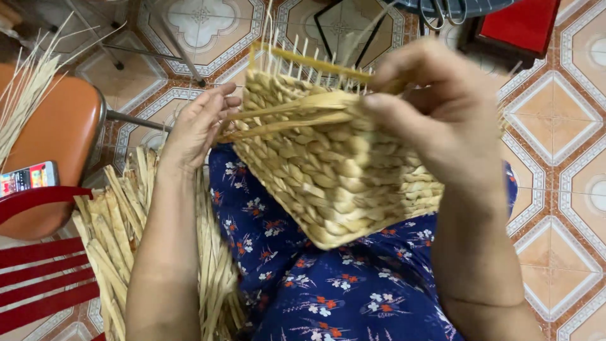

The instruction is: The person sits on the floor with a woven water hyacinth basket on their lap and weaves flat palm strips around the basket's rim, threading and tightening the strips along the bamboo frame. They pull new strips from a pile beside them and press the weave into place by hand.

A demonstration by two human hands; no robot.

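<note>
Half-woven tan straw basket [328, 170] sits on lap, over blue floral fabric [328, 290]. Right hand [442, 107] pinches two flat straw strands [284, 117] at rim. Left hand [199, 123] steadies the far side, fingers loosely curled; grip probably light, partly hidden.

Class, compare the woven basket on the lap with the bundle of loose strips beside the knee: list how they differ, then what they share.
The basket is plaited into tight, chunky rows; the bundle lies as loose, separate strips. The basket is held up on the lap, the left hand and right hand working strands at its top edge; the bundle lies untouched, low at the left side. The basket has thin stakes sticking up from its rim; the bundle has none. Both are the same pale straw colour.
</note>
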